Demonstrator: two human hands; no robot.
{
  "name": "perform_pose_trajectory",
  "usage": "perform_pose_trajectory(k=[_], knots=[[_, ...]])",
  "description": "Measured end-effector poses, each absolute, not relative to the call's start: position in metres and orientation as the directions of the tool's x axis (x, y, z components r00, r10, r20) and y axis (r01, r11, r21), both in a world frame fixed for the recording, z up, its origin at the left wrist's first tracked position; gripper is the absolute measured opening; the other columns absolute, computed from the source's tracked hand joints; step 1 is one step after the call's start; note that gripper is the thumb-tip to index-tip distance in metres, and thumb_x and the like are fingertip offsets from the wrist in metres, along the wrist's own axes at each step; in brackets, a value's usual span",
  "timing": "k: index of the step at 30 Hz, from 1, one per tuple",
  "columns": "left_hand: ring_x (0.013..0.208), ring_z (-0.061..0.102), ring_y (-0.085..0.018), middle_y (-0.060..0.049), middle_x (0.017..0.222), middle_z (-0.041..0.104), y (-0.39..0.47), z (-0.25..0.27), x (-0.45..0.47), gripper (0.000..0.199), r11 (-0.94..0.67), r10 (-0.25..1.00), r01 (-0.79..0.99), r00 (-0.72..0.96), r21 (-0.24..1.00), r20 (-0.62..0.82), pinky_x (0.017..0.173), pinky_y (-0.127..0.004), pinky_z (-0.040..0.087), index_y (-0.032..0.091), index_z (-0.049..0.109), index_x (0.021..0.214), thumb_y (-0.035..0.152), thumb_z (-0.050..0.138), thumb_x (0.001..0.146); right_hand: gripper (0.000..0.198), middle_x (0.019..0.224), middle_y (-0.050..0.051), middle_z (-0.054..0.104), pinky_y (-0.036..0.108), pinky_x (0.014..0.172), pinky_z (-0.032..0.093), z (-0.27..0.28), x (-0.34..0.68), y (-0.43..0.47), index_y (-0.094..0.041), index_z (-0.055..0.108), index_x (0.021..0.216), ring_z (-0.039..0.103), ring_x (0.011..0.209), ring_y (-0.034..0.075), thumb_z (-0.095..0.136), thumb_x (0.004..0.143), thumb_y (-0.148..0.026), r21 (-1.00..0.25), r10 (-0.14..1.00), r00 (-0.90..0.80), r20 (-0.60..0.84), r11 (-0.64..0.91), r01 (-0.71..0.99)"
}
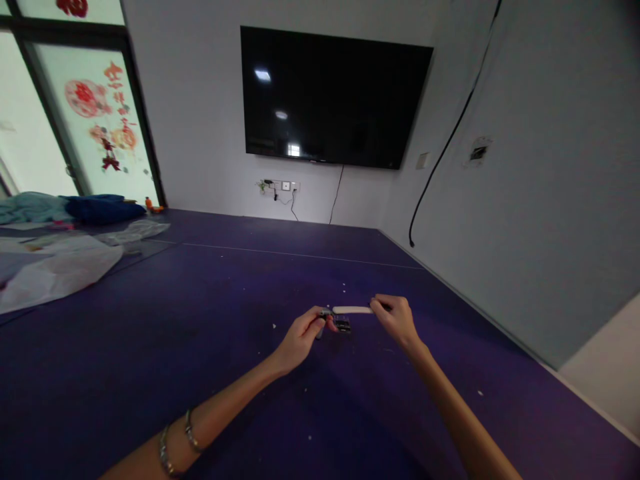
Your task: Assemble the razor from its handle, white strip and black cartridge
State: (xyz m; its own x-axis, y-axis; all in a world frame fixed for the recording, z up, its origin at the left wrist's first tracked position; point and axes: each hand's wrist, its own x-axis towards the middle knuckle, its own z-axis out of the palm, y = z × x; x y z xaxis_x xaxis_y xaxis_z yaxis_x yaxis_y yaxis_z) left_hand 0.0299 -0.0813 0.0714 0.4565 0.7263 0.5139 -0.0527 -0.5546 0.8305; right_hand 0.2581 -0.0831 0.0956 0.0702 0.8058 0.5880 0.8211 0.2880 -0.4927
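Above the dark floor, my left hand (299,337) is closed around a small grey-and-black device (343,325); its kind is not clear from here. A pale, narrow strip (353,310) runs straight sideways from the device's top to my right hand (397,317). The fingers of that hand are pinched on the strip's far end, where a bit of something dark shows. My fingers hide much of the device and the gripped end.
Small white scraps (480,393) dot the purple-blue floor (175,347). Clear plastic sheeting (75,270) and blue cloth (105,208) lie at left. A television (335,100) hangs ahead; a black cable (443,153) dangles along the right wall.
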Motion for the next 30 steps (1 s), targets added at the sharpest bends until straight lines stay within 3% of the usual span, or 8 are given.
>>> perform_pose_trajectory(k=[23,26,30], knots=[[0.072,0.049,-0.013,-0.005,0.083,0.059,-0.085,0.072,0.032,0.028,-0.554,0.717,-0.021,0.495,0.832,0.490,0.070,-0.025,0.038,0.014,0.060,0.086,0.031,0.038,0.090,0.029,0.047,-0.004,0.029,0.023,0.048,0.021,0.088,0.267,-0.078,-0.018,0.032,0.045,0.031,0.047,0.009,0.043,0.070,-0.028,-0.552,0.816,0.030,0.577,0.363,0.751],[0.075,0.054,-0.015,-0.008,0.082,0.062,-0.086,0.065,0.037,0.027,-0.441,0.737,-0.136,0.510,0.887,0.444,0.070,-0.027,0.040,0.013,0.057,0.088,0.034,0.040,0.089,0.029,0.047,-0.004,0.029,0.023,0.048,0.022,0.092,0.267,-0.080,-0.019,0.032,0.047,0.032,0.048,0.009,0.042,0.072,-0.028,-0.556,0.803,0.052,0.594,0.363,0.748],[0.073,0.060,-0.017,-0.008,0.078,0.063,-0.090,0.057,0.045,0.026,-0.149,0.764,-0.340,0.556,0.929,0.326,0.075,-0.034,0.044,0.012,0.051,0.090,0.037,0.046,0.086,0.030,0.049,-0.003,0.034,0.023,0.050,0.024,0.098,0.255,-0.085,-0.018,0.035,0.050,0.035,0.049,0.009,0.040,0.077,-0.029,-0.538,0.789,0.028,0.613,0.391,0.747]])
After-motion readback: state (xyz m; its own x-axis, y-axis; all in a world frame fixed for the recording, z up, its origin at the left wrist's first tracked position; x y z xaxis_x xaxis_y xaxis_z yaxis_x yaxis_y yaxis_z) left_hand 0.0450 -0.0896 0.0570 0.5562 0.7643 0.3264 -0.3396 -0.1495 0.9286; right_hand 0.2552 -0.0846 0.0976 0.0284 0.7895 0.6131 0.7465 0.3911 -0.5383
